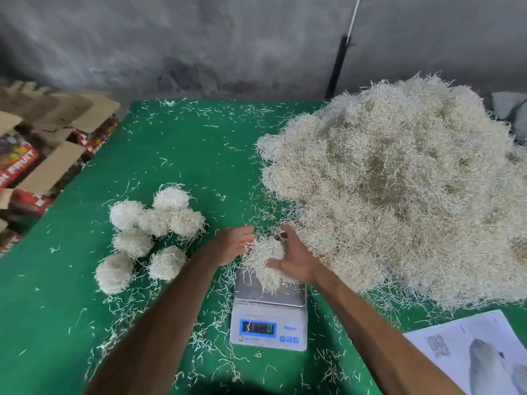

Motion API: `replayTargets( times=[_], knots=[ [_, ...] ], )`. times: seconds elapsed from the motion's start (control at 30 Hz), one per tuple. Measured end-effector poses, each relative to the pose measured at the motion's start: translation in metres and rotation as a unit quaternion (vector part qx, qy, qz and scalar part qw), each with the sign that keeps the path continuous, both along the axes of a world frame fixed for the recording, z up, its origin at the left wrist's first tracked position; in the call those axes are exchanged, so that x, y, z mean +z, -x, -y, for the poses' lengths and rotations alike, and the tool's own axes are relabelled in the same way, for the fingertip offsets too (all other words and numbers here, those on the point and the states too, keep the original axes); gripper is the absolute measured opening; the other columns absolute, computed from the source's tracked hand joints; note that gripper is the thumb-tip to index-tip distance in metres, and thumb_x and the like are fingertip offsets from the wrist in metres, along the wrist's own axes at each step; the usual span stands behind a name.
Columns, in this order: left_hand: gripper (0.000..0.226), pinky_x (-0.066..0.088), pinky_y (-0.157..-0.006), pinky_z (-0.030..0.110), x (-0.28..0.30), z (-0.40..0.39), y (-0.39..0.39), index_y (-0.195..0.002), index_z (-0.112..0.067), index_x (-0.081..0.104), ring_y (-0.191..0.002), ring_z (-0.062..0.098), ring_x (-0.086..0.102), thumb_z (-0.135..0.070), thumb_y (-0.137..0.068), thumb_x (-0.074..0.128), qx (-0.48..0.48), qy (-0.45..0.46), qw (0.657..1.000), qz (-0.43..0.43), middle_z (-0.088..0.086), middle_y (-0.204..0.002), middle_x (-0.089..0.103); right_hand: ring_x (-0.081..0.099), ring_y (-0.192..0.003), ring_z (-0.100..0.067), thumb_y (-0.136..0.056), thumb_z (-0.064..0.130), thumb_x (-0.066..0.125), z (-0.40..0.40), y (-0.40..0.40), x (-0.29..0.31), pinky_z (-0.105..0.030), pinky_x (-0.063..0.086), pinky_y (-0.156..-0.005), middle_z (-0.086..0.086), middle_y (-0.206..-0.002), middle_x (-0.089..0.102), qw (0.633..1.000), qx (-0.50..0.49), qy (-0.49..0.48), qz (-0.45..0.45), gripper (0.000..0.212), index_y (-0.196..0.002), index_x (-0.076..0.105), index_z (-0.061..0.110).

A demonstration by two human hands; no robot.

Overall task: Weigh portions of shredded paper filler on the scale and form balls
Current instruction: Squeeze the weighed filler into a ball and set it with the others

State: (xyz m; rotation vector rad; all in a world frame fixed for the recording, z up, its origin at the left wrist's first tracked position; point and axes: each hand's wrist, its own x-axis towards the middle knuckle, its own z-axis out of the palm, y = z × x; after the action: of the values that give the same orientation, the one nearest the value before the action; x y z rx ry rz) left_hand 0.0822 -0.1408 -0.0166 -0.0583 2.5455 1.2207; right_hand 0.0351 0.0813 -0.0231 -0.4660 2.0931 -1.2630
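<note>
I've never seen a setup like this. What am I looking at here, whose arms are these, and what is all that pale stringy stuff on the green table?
There is no machine here: these are a person's two bare arms, filmed by one wide-angle camera worn on their head, looking forward and down.

The green table holds a big heap of shredded paper filler on the right. In front of the person stands a small kitchen scale; its display is too blurred to read.

The left hand and right hand cup a portion of filler between them, over the scale's plate. Its lower strands reach the plate.

To the left lie seven finished balls, clustered together. Cardboard boxes sit beyond the table's left edge, and a printed sheet lies at the lower right.
</note>
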Motion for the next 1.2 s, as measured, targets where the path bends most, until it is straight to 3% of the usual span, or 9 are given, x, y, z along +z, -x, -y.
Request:
replayTargets(
  times=[0.1,0.17,0.23,0.37,0.47,0.6,0.77,1.1,1.2],
  knots=[
    [0.065,0.045,-0.101,0.013,-0.007,0.007,-0.019,-0.15,0.007,0.025,-0.129,0.023,0.055,0.015,-0.092,0.053,0.01,-0.01,1.0,-0.016,0.025,-0.151,0.041,0.019,-0.156,-0.036,-0.077,0.021,0.09,-0.006,-0.006,0.004,-0.048,0.027,-0.124,-0.011,-0.17,0.016,0.998,0.0,0.03,0.063,0.119,-0.164,0.01,0.03],
    [0.063,0.043,-0.103,0.012,-0.013,0.01,-0.03,-0.149,0.008,0.028,-0.131,0.025,0.052,0.016,-0.092,0.053,0.03,0.007,0.998,-0.051,0.028,-0.148,0.043,0.023,-0.155,-0.034,-0.083,0.029,0.086,-0.015,-0.01,0.006,-0.044,0.028,-0.119,-0.01,-0.17,0.019,0.997,-0.014,0.05,0.064,0.104,-0.162,0.019,0.031],
    [0.061,0.044,-0.107,0.022,-0.018,0.01,-0.038,-0.148,0.008,0.031,-0.132,0.031,0.053,0.014,-0.092,0.055,0.043,0.008,0.996,-0.072,0.029,-0.146,0.046,0.03,-0.153,-0.032,-0.087,0.048,0.077,-0.023,-0.015,0.008,-0.043,0.03,-0.115,-0.006,-0.169,0.025,0.996,-0.055,0.062,0.027,0.087,-0.158,0.03,0.032],
    [0.052,0.039,-0.115,0.039,-0.019,0.005,-0.048,-0.148,0.004,0.037,-0.137,0.037,0.046,0.004,-0.098,0.053,0.153,-0.034,0.986,-0.058,0.027,-0.147,0.045,0.04,-0.139,-0.016,-0.076,0.08,0.063,-0.028,-0.025,0.009,-0.039,0.033,-0.108,0.002,-0.166,0.032,0.993,-0.099,0.061,-0.021,0.098,-0.157,0.033,0.033],
    [0.058,0.039,-0.113,0.035,-0.023,0.004,-0.056,-0.151,0.005,0.03,-0.137,0.037,0.046,0.007,-0.097,0.051,0.15,-0.083,0.984,-0.038,0.029,-0.148,0.042,0.04,-0.143,-0.019,-0.082,0.076,0.062,-0.031,-0.029,0.005,-0.043,0.033,-0.113,0.002,-0.166,0.032,0.992,-0.113,0.049,-0.031,0.093,-0.158,0.031,0.032],
    [0.057,0.045,-0.1,0.017,-0.022,0.005,-0.065,-0.152,0.005,0.028,-0.136,0.036,0.047,0.006,-0.099,0.049,0.163,-0.116,0.979,-0.032,0.028,-0.149,0.042,0.036,-0.149,-0.025,-0.085,0.073,0.061,-0.031,-0.034,0.002,-0.045,0.033,-0.116,-0.002,-0.167,0.031,0.991,-0.123,0.041,-0.036,0.094,-0.16,0.028,0.027],
    [0.059,0.043,-0.108,0.031,-0.018,0.002,-0.072,-0.153,0.003,0.027,-0.138,0.036,0.046,0.009,-0.098,0.048,0.185,-0.141,0.972,-0.02,0.026,-0.15,0.042,0.036,-0.149,-0.025,-0.085,0.074,0.062,-0.032,-0.041,0.001,-0.047,0.033,-0.118,-0.001,-0.167,0.03,0.99,-0.135,0.031,-0.04,0.098,-0.161,0.026,0.024],
    [0.063,0.043,-0.11,0.035,-0.01,0.0,-0.082,-0.153,0.002,0.026,-0.136,0.035,0.048,0.01,-0.096,0.051,0.193,-0.126,0.973,-0.016,0.027,-0.149,0.042,0.034,-0.15,-0.025,-0.08,0.081,0.062,-0.034,-0.045,0.0,-0.047,0.031,-0.118,-0.001,-0.168,0.028,0.988,-0.145,0.037,-0.034,0.104,-0.161,0.024,0.028],
    [0.062,0.043,-0.11,0.035,-0.009,-0.001,-0.082,-0.153,0.001,0.027,-0.136,0.035,0.047,0.009,-0.096,0.05,0.199,-0.144,0.969,-0.01,0.026,-0.15,0.042,0.034,-0.15,-0.025,-0.069,0.094,0.059,-0.035,-0.045,0.0,-0.046,0.031,-0.117,-0.001,-0.168,0.028,0.988,-0.146,0.038,-0.037,0.118,-0.161,0.024,0.028]
  ],
)
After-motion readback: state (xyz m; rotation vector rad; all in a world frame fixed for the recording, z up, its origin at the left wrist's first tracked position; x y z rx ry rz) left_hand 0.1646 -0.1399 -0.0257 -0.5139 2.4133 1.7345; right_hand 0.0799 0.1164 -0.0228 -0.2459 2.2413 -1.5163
